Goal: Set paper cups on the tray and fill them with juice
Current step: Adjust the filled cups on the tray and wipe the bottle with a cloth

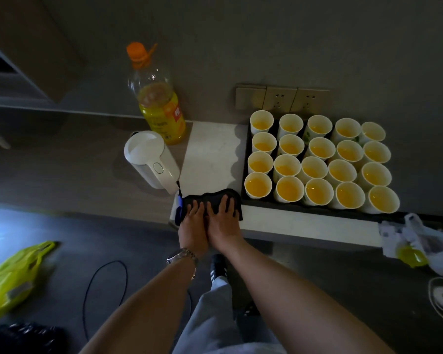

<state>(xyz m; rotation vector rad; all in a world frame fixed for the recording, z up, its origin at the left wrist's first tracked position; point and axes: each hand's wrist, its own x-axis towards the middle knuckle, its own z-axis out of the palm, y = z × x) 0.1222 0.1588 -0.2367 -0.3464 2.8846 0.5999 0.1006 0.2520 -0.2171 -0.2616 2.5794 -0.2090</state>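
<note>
Both hands lie flat, fingers straight, grip released: the left hand and right hand press side by side on a black cloth at the white worktop's front edge. Just right, the black tray holds juice-filled paper cups. The juice bottle stands behind a white kettle.

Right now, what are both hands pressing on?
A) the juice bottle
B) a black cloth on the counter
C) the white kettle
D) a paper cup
B: the left hand and right hand lie flat, side by side, on the black cloth beside the tray.
</note>
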